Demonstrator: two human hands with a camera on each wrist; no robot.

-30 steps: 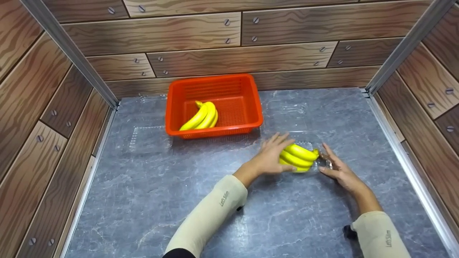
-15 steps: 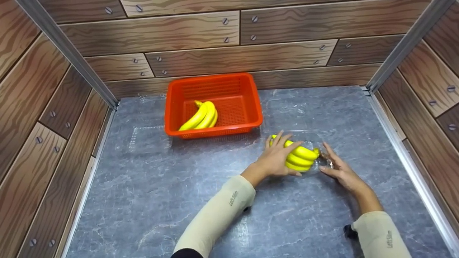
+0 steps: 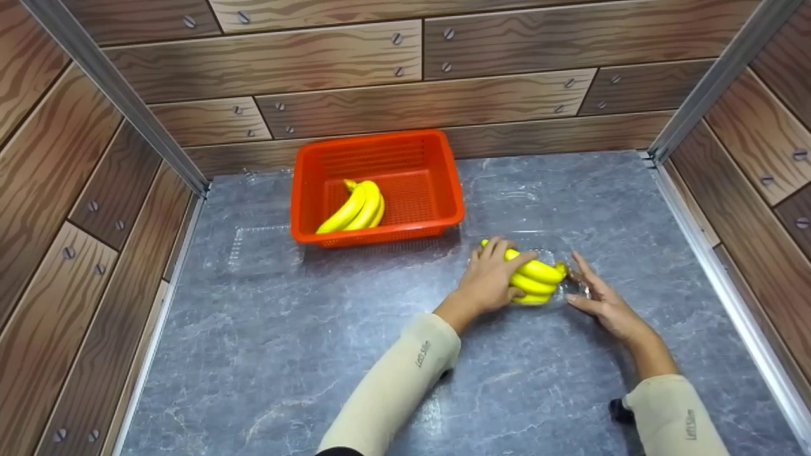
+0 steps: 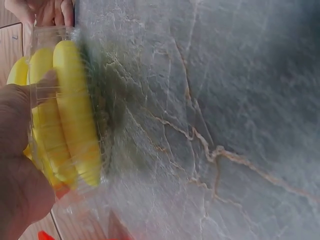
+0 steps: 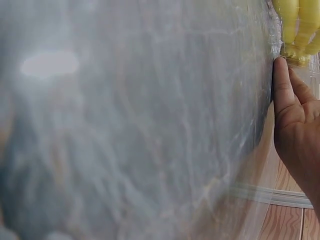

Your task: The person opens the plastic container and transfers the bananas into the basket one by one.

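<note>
In the head view, a bunch of yellow bananas (image 3: 535, 282) lies in a clear plastic container (image 4: 97, 115) right of centre. My left hand (image 3: 489, 278) grips the bunch from above near its left end, fingers over the far side. Its thumb presses the near bananas, seen through the clear wall in the left wrist view. At the stem end, my right hand (image 3: 611, 310) holds the container's right end between thumb and fingers. The right wrist view shows that hand (image 5: 300, 117) against the clear wall, close to the stem. The container's outline is hard to make out.
A red plastic basket (image 3: 453, 183) stands at the back with another banana bunch (image 3: 356, 206) inside. Clear plastic containers lie to its left (image 3: 266, 247) and right (image 3: 513, 193). Wood-patterned walls (image 3: 348, 57) and metal rails (image 3: 728, 304) bound the grey marbled table (image 3: 317, 354).
My left hand has shifted slightly right over the bananas, and its spread fingers and thumb have curled in around them. The right hand has stayed at the container's end.
</note>
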